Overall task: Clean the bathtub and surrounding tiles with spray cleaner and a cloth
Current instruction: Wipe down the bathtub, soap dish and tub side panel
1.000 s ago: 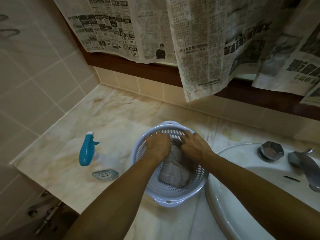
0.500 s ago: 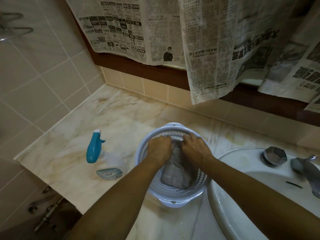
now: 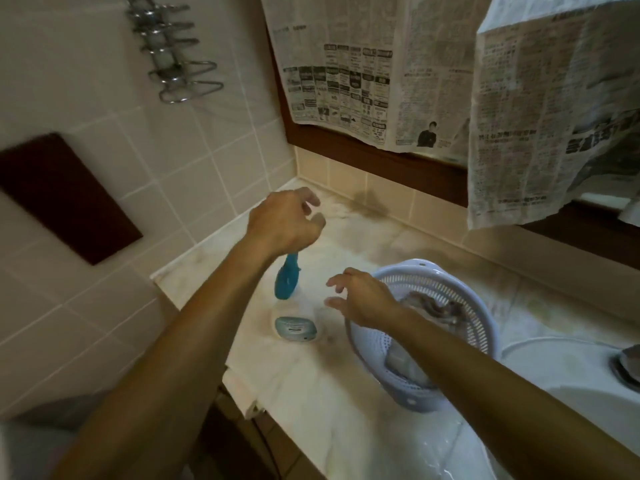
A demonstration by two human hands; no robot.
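A spray bottle (image 3: pixel 291 306) with a blue trigger head and a clear body stands on the marble counter (image 3: pixel 311 382). My left hand (image 3: pixel 285 221) hovers above its head, fingers loosely curled, holding nothing. To the bottle's right, my right hand (image 3: pixel 360 296) hangs in the air with spread, relaxed fingers, also empty. A grey cloth (image 3: pixel 433 306) lies crumpled inside the pale blue perforated basket (image 3: pixel 460 292), which sits tilted beside the sink. My right forearm crosses over the basket's near side.
A white sink (image 3: pixel 571 403) with a chrome tap piece (image 3: pixel 627 365) lies at the right. Newspaper sheets (image 3: pixel 540 116) hang over the window behind the counter. A chrome wall rack (image 3: pixel 176 60) and a dark panel (image 3: pixel 65 195) are on the tiled left wall.
Both hands have left the cloth in the basket and moved left toward the spray bottle. The camera view has swung left and up.
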